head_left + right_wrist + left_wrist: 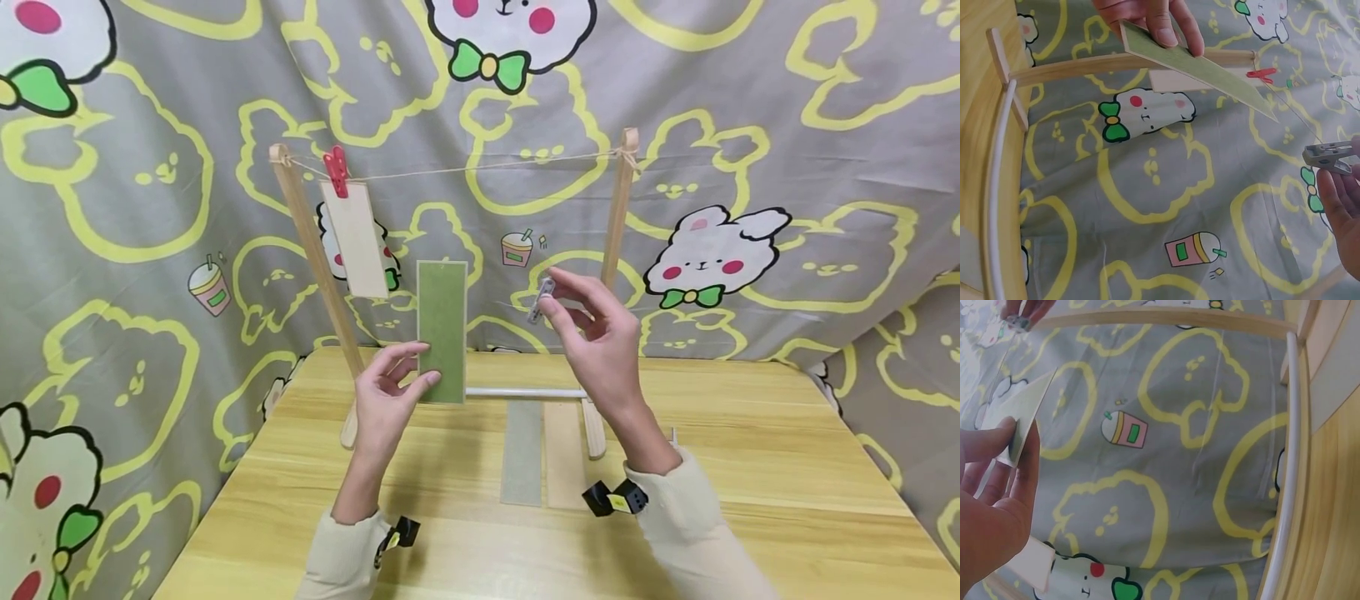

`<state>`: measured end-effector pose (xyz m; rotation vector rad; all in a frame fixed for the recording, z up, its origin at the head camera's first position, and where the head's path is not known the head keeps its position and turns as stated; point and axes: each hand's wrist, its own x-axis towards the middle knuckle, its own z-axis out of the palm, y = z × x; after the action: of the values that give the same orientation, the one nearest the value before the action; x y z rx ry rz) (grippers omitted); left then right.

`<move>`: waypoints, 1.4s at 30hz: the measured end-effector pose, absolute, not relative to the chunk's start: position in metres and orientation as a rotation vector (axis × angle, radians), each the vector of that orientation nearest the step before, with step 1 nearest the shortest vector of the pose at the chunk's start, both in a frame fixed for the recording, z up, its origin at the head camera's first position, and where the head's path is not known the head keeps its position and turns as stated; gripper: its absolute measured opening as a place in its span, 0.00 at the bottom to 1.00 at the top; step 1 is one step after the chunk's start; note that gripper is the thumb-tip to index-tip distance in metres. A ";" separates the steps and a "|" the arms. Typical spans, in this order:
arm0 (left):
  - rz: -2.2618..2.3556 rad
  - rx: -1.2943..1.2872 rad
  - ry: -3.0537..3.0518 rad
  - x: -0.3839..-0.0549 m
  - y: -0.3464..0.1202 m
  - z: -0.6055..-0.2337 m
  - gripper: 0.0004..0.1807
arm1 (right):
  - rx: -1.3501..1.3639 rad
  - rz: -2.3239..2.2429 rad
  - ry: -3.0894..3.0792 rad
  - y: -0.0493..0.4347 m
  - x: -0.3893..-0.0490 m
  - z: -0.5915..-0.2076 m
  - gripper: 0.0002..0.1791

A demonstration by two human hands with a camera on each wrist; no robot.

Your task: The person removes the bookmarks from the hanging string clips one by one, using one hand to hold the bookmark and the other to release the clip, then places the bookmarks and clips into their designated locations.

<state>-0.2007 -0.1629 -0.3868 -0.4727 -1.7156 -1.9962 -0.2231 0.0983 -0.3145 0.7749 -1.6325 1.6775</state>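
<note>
"Where was the green card point(442, 321)?"

"Upright, below the string point(450, 171), its lower left edge pinched between a left hand's point(386, 398) thumb and fingers. To the right, a right hand point(602, 337) pinched a gray clip point(541, 302)."

"And the risk?"

"Held by one edge, the card could have tilted or slipped under a loosened thumb; a clip squeezed off-center could have sprung away; a tugged string could have shaken the white card point(358, 242) hanging at left."
</note>
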 end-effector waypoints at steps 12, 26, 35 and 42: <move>-2.005 -0.531 -1.713 -0.199 -0.158 -0.392 0.23 | 0.720 1.681 -1.630 0.119 -0.208 -0.337 0.21; -1.988 -0.588 -1.741 -0.200 -0.156 -0.394 0.22 | 0.719 1.724 -1.560 0.141 -0.195 -0.353 0.21; -1.986 -0.576 -1.749 -0.197 -0.153 -0.395 0.21 | 0.732 1.750 -1.531 0.150 -0.190 -0.360 0.20; -1.985 -0.583 -1.775 -0.196 -0.148 -0.399 0.21 | 0.726 1.765 -1.526 0.156 -0.188 -0.367 0.21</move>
<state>-0.1965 -0.1477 -0.3993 -0.5829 -1.7747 -1.9851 -0.1877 0.1555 -0.3666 0.7263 -1.5263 1.7646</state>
